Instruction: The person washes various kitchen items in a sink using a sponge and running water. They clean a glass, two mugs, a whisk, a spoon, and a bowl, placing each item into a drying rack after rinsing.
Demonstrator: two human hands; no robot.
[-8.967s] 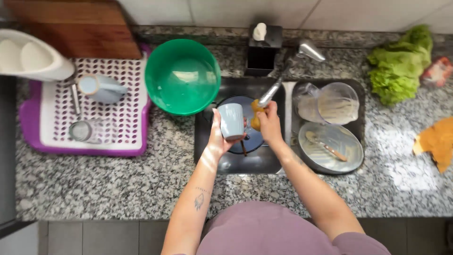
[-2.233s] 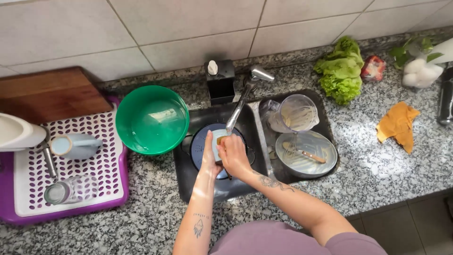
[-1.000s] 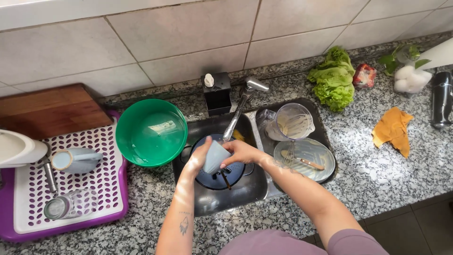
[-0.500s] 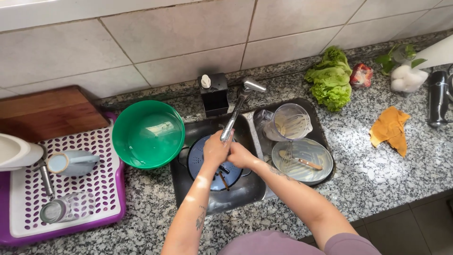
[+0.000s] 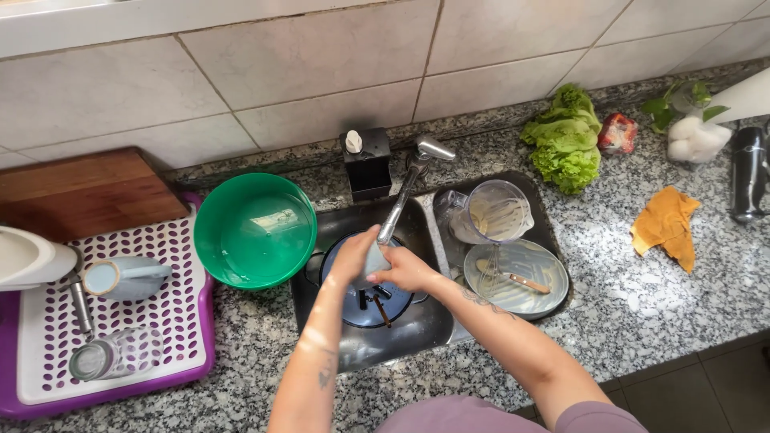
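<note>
Pale blue cup [image 5: 375,258] sits between both hands under the tap spout [image 5: 399,208], over the left sink basin [image 5: 401,337] and a dark blue plate [image 5: 377,303] with cutlery. Left hand [image 5: 350,258] wraps its side, fingers curled against it; right hand [image 5: 407,269] grips from the other side, fingers pressed on its wall. Just left, a green bowl [image 5: 254,229] rests on the speckled granite tabletop [image 5: 642,305]
</note>
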